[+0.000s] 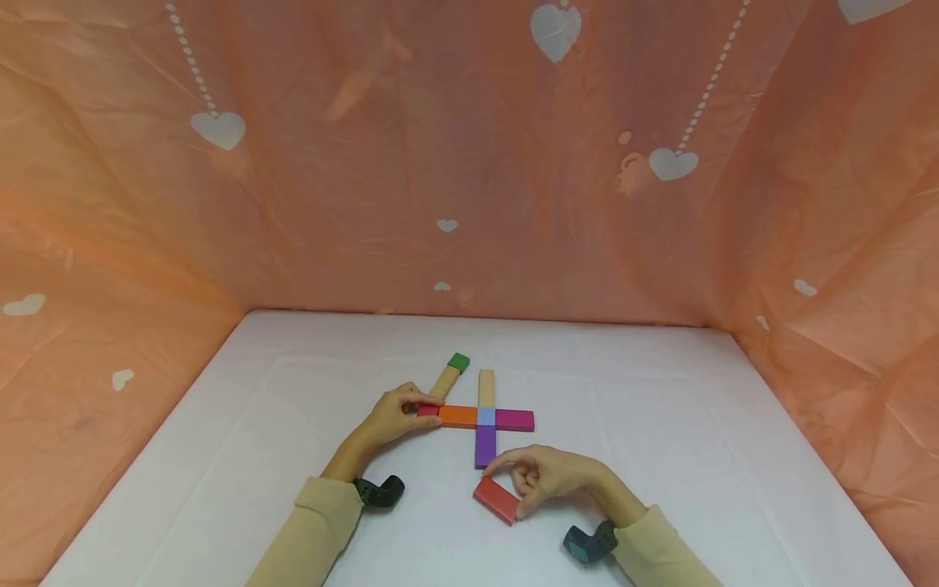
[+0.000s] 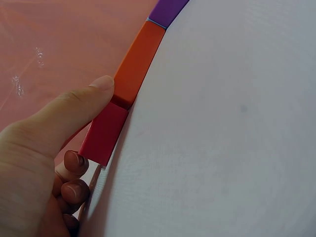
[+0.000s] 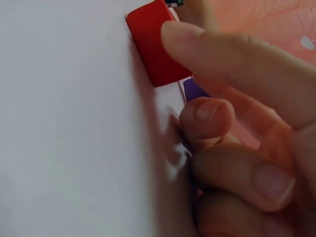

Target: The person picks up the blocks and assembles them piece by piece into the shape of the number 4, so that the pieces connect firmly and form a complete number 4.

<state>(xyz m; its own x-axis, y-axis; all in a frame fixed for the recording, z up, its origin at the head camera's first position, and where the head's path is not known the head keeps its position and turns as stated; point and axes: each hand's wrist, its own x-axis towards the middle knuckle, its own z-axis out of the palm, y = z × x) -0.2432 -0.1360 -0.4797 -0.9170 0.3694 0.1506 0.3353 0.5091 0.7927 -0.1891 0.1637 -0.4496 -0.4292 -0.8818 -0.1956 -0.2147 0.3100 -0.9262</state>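
My left hand (image 1: 387, 417) pinches a small crimson block (image 2: 104, 132) between thumb and index finger, right where it meets an orange block (image 1: 458, 417). The thumb tip reaches onto the orange block's edge in the left wrist view. My right hand (image 1: 556, 473) holds a red rectangular block (image 1: 496, 499) by its ends between thumb and index finger, other fingers curled. Around a light blue square (image 1: 487, 417) lie the orange block, a magenta block (image 1: 515, 420), a purple block (image 1: 486, 447) and a plain wooden block (image 1: 487, 388). The red block is just below the purple one.
A second plain wooden block (image 1: 444, 381) slants up from the crimson one, with a green block (image 1: 459, 362) at its far end. All lie on a white-covered table (image 1: 631, 383). Orange sheeting (image 1: 469, 163) with pale hearts rises behind and at both sides.
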